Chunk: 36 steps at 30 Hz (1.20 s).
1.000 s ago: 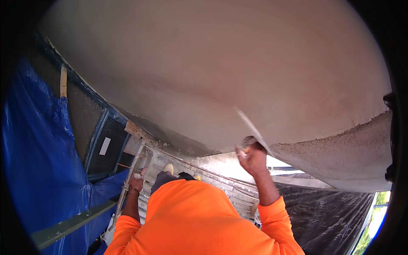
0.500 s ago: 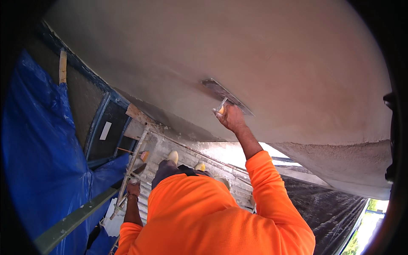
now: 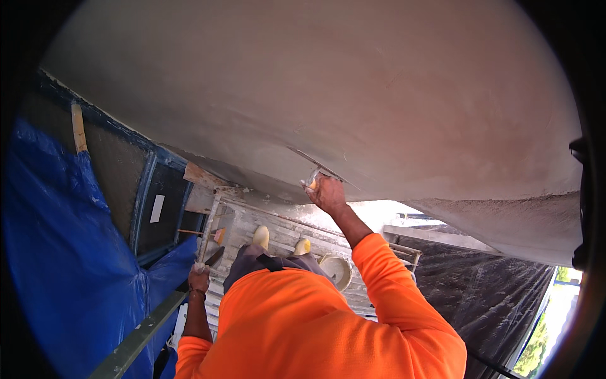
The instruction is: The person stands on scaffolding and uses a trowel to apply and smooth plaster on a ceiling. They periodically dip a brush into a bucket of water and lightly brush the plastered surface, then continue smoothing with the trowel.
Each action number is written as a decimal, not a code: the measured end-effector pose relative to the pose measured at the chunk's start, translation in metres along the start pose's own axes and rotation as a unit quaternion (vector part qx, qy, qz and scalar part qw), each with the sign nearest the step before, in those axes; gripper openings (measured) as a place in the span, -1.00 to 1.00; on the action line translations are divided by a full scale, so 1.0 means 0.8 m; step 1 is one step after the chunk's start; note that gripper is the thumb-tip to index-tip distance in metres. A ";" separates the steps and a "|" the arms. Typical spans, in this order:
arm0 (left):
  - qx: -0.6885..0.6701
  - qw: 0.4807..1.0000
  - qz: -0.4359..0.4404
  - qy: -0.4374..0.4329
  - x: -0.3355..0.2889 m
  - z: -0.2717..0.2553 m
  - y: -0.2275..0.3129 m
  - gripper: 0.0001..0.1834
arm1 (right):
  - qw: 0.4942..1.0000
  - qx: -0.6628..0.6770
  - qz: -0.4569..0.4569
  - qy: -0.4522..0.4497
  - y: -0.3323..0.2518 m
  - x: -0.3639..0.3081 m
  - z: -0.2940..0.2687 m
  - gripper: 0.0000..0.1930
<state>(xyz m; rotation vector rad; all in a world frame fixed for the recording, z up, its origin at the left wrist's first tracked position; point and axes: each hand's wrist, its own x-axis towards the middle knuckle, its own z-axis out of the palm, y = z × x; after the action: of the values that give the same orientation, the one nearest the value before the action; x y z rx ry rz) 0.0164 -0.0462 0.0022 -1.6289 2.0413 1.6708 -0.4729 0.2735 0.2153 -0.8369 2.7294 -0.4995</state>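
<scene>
My right hand (image 3: 329,194) is closed round the pale handle of a plastering trowel (image 3: 323,167). The trowel's long thin blade lies against the smooth grey plastered wall (image 3: 404,101), low on the curve, and shows nearly edge-on. At lower left, my left hand (image 3: 199,278) is closed on a smaller trowel, whose dark pointed blade (image 3: 216,256) sticks out ahead of the fist. Its handle is hidden by the fingers. This hand is beside the scaffold frame's upright pole (image 3: 207,235).
Plank decking (image 3: 243,221) lies under my pale boots (image 3: 261,236). A round bucket (image 3: 336,271) stands by my right leg. Blue tarpaulin (image 3: 63,234) and a green rail (image 3: 142,335) run along the left. Black sheeting (image 3: 467,290) hangs at right; a brush (image 3: 219,236) lies near the pole.
My right hand has drawn the plastering trowel down the wall, its blade now tilted more edge-on. My view has shifted, showing more of the bucket. The left hand keeps its grip.
</scene>
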 end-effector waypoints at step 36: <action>0.118 0.981 0.107 -0.114 -0.045 0.150 0.164 -0.76 | 0.958 0.117 0.148 0.218 0.299 -0.216 -0.242 -0.57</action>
<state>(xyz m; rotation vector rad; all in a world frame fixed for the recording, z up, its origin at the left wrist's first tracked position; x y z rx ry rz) -0.1255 0.0481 0.0633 -1.1251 2.2563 1.5155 -0.5152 0.6077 0.3207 -0.2722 3.0216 -1.0157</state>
